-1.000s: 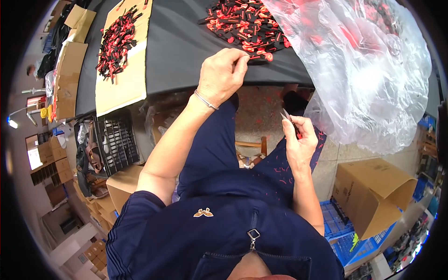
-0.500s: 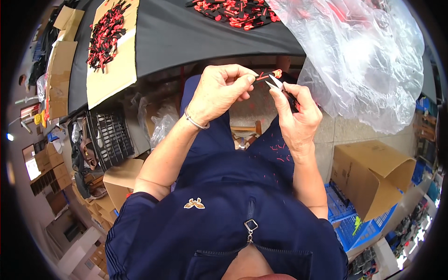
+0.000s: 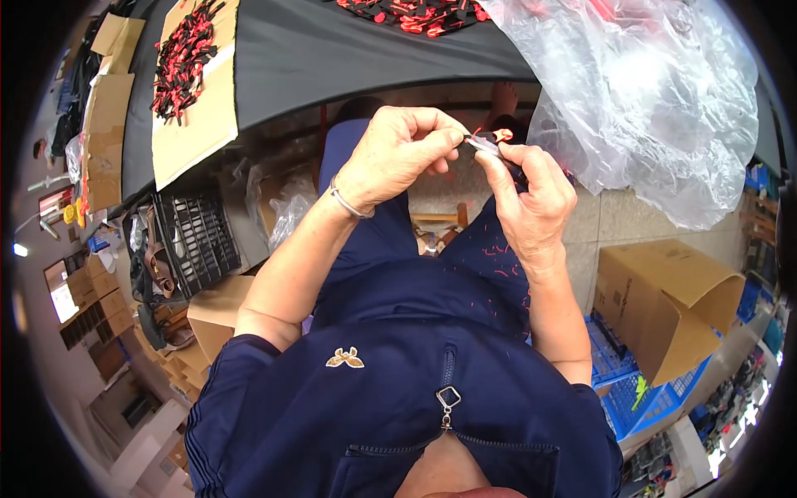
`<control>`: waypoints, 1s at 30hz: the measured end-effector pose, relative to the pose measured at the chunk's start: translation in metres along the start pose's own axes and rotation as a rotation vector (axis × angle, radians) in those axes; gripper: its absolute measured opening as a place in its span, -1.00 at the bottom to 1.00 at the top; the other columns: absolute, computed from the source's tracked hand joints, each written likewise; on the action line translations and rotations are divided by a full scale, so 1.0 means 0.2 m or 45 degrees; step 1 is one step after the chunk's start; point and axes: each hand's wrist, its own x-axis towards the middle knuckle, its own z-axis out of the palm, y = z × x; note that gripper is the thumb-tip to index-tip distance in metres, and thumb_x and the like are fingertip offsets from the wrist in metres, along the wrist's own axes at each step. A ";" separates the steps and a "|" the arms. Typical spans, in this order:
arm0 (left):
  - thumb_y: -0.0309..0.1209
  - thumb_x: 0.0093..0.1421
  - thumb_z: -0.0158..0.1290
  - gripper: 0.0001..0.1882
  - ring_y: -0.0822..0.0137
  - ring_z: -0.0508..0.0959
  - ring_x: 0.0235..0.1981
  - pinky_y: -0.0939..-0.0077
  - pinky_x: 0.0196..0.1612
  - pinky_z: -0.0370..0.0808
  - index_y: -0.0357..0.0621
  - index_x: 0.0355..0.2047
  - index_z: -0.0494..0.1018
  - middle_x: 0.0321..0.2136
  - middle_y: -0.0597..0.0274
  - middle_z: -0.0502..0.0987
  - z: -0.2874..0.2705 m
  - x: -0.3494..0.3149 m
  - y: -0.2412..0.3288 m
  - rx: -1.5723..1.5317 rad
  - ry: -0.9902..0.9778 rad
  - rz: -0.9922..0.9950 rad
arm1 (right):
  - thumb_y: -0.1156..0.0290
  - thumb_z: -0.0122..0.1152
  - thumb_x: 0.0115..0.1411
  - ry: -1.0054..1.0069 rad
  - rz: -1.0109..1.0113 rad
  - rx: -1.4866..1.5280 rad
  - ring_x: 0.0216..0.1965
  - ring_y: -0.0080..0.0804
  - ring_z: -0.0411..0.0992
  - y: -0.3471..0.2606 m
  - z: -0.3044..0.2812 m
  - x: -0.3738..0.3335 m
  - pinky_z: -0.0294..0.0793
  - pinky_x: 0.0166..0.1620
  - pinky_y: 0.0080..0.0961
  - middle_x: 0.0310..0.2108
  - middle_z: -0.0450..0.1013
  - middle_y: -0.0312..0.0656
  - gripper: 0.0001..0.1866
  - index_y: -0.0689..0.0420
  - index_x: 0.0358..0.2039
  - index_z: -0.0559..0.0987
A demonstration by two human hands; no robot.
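Observation:
Between the thumb and fingertips of my left hand is one end of a small black-and-red piece, its orange-red end sticking out to the right. My right hand is closed around a pair of small thread snips. Their silver blades lie against the piece near my left fingertips; most of the dark handle is hidden by the fingers. Red thread scraps are scattered on my trouser leg below. Similar pieces lie in a pile on a cardboard sheet, and another pile sits farther right.
A black-covered table curves across in front, with a clear plastic bag hanging over its right side. To the right, an open cardboard box rests on a blue crate. A black crate stands at the left.
The snips' blades have come together and now lie closer to my left fingertips. The piece's red end has shifted slightly right. The view has tilted a little.

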 end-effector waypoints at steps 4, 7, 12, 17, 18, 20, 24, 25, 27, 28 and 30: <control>-0.35 0.20 0.04 -0.80 0.65 0.41 -0.58 0.78 -0.48 0.36 -0.23 -0.34 0.54 -0.55 0.42 0.49 -0.01 0.02 -0.03 -0.004 -0.007 -0.056 | 0.40 0.38 -0.02 -0.113 0.123 0.041 -0.59 -0.50 0.43 0.02 0.00 -0.01 0.38 -0.52 -0.60 -0.60 0.46 -0.28 -0.81 0.14 -0.43 0.54; -0.37 0.19 0.04 -0.82 0.65 0.41 -0.58 0.78 -0.49 0.36 -0.23 -0.36 0.54 -0.55 0.42 0.50 -0.02 0.03 -0.03 0.024 0.020 -0.107 | 0.44 0.30 0.10 -0.075 0.792 0.768 -0.47 -0.74 0.38 -0.01 0.00 -0.01 0.35 -0.42 -0.74 -0.50 0.50 -0.35 -0.84 0.24 -0.37 0.53; -0.47 0.10 0.10 -0.87 0.59 0.45 -0.59 0.71 -0.51 0.39 -0.28 -0.37 0.52 -0.57 0.35 0.51 0.06 -0.02 -0.05 0.580 0.184 0.317 | 0.37 0.41 0.01 -0.177 1.123 1.019 -0.45 -0.69 0.40 0.01 0.04 0.01 0.35 -0.39 -0.77 -0.50 0.47 -0.30 -0.53 0.26 -0.13 0.42; -0.55 0.05 0.12 -0.87 0.51 0.52 -0.53 0.67 -0.48 0.44 -0.25 -0.34 0.53 -0.48 0.23 0.56 0.07 -0.03 -0.15 0.939 0.264 0.862 | 0.46 0.32 0.07 -0.283 1.104 1.167 -0.35 -0.66 0.42 0.06 0.10 0.00 0.39 -0.28 -0.72 -0.34 0.46 -0.26 -0.65 0.26 -0.16 0.43; -0.54 0.08 0.12 -0.88 0.52 0.53 -0.51 0.67 -0.45 0.46 -0.26 -0.34 0.53 -0.46 0.25 0.56 0.07 -0.03 -0.16 0.945 0.295 0.889 | 0.50 0.28 0.09 -0.274 0.994 1.161 -0.31 -0.66 0.42 0.07 0.11 0.00 0.40 -0.24 -0.72 -0.32 0.46 -0.26 -0.69 0.25 -0.16 0.44; -0.51 0.11 0.12 -0.88 0.52 0.53 -0.49 0.68 -0.42 0.47 -0.26 -0.32 0.53 -0.45 0.25 0.57 0.11 -0.08 -0.17 0.517 0.312 0.509 | 0.54 0.25 0.10 -0.268 0.958 1.137 -0.29 -0.65 0.42 0.06 0.10 -0.01 0.40 -0.21 -0.71 -0.32 0.46 -0.26 -0.71 0.25 -0.16 0.44; -0.41 0.17 0.10 -0.82 0.55 0.53 -0.48 0.70 -0.39 0.48 -0.28 -0.28 0.51 -0.42 0.24 0.57 0.08 -0.11 -0.19 -0.156 0.166 -0.129 | 0.61 0.20 0.11 -0.236 0.885 1.184 -0.27 -0.64 0.43 0.04 0.10 -0.03 0.41 -0.15 -0.68 -0.32 0.46 -0.25 -0.74 0.24 -0.16 0.43; -0.42 0.17 0.10 -0.82 0.56 0.52 -0.49 0.72 -0.40 0.47 -0.28 -0.28 0.50 -0.43 0.24 0.57 0.08 -0.11 -0.20 -0.321 0.085 -0.241 | 0.61 0.20 0.11 -0.237 0.887 1.183 -0.27 -0.64 0.43 0.04 0.10 -0.03 0.41 -0.15 -0.68 -0.32 0.46 -0.25 -0.74 0.24 -0.16 0.43; -0.42 0.16 0.10 -0.84 0.56 0.52 -0.51 0.72 -0.42 0.47 -0.27 -0.30 0.50 -0.46 0.24 0.56 0.08 -0.11 -0.20 -0.417 0.061 -0.323 | 0.63 0.19 0.11 -0.233 0.848 1.180 -0.25 -0.62 0.44 0.04 0.10 -0.05 0.42 -0.14 -0.66 -0.29 0.47 -0.24 -0.70 0.24 -0.12 0.42; -0.42 0.16 0.10 -0.84 0.55 0.51 -0.52 0.72 -0.42 0.47 -0.27 -0.30 0.50 -0.47 0.24 0.56 0.08 -0.11 -0.20 -0.514 0.060 -0.329 | 0.63 0.19 0.11 -0.235 0.849 1.179 -0.25 -0.62 0.44 0.03 0.09 -0.04 0.42 -0.14 -0.66 -0.29 0.47 -0.24 -0.70 0.24 -0.12 0.42; -0.42 0.16 0.09 -0.84 0.55 0.51 -0.53 0.71 -0.42 0.47 -0.27 -0.31 0.50 -0.48 0.24 0.56 0.09 -0.10 -0.21 -0.611 0.061 -0.333 | 0.57 0.24 0.10 -0.237 0.851 0.996 -0.27 -0.59 0.46 0.01 0.08 -0.04 0.43 -0.16 -0.64 -0.32 0.50 -0.22 -0.65 0.23 -0.09 0.40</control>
